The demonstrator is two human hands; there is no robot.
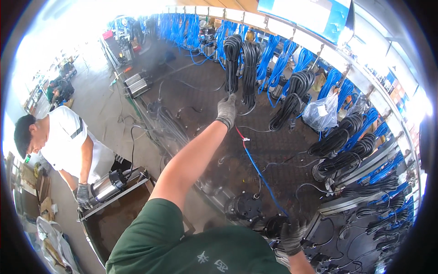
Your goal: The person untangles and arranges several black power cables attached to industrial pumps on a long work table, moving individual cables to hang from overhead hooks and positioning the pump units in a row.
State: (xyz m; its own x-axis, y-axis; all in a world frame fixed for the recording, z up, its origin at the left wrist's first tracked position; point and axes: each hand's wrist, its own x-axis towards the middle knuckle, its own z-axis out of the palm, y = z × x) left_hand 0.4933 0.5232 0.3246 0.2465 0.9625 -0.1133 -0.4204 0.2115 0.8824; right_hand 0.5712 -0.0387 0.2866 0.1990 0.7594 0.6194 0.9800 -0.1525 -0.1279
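Note:
My left hand (226, 110), in a grey work glove, is stretched far forward and grips the lower end of a black coiled cable bundle (232, 61) that hangs from an overhead rail. A second black bundle (250, 68) hangs just to its right. My right hand (292, 234), also gloved, rests low on a black round pump top (273, 224) beside a blue cable (260, 176) with a red end that runs up toward my left hand.
Many blue cable coils (273, 57) and black coils (337, 137) hang along the curved rail. A clear plastic bag (321, 113) hangs among them. At left, another person in a white shirt (68, 141) holds a steel pump (107, 185) on a metal stand.

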